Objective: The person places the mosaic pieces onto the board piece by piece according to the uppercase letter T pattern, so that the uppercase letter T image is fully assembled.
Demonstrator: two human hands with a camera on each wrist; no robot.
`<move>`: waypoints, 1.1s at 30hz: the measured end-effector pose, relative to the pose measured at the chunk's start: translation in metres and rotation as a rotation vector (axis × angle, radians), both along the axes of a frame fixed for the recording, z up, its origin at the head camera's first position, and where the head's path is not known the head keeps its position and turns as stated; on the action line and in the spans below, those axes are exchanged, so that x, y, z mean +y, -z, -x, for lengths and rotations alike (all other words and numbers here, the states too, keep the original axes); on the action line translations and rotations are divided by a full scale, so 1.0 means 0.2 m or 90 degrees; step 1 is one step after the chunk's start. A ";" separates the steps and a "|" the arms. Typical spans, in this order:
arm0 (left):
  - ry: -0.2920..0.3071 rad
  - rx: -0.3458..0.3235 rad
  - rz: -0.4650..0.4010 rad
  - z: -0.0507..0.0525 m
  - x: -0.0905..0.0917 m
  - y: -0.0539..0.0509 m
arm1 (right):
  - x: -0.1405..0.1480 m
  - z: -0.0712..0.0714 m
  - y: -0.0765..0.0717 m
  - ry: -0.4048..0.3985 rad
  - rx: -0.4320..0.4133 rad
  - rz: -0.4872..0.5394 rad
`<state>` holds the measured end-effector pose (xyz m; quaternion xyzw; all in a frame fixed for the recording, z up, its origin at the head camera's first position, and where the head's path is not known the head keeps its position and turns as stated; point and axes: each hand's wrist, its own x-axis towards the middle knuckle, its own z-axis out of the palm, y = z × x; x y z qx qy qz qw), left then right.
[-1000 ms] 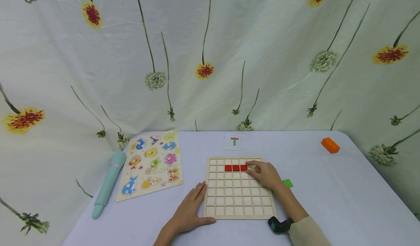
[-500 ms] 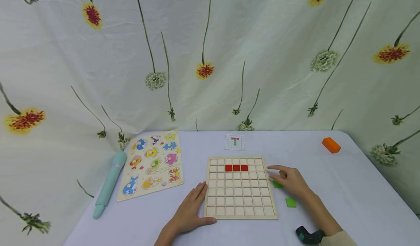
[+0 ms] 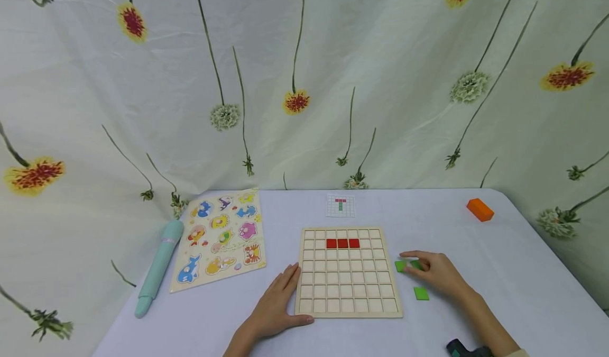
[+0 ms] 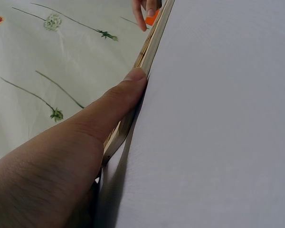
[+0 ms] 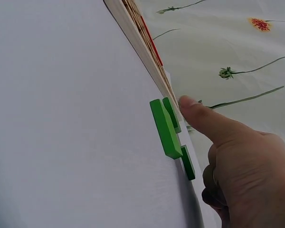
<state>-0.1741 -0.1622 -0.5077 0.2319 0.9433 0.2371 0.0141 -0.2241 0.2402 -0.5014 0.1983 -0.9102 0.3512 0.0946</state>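
Note:
A wooden grid board (image 3: 338,278) lies in front of me in the head view, with a row of three red square tiles (image 3: 343,244) in its second row. My left hand (image 3: 273,304) lies along the board's lower left corner, fingers straight at the left side and the thumb (image 4: 128,85) against the front edge. To the right of the board my right hand (image 3: 440,274) hovers, thumb and index finger apart, around a green tile (image 3: 400,266). A second green tile (image 3: 416,264) is partly covered by that hand; a third green tile (image 3: 421,293) lies nearer me.
Behind the board lies a small card (image 3: 340,207) printed with a red and green T on a grid. At left are an animal picture puzzle (image 3: 221,235) and a teal stick-like object (image 3: 159,267). An orange block (image 3: 480,210) sits far right.
My right hand has left the red tile row, moved right off the board and come down among the green tiles. My left hand has stayed at the board's corner.

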 end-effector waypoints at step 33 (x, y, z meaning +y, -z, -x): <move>-0.006 -0.014 0.003 0.00 0.00 -0.01 | -0.01 -0.01 0.00 0.012 0.010 -0.019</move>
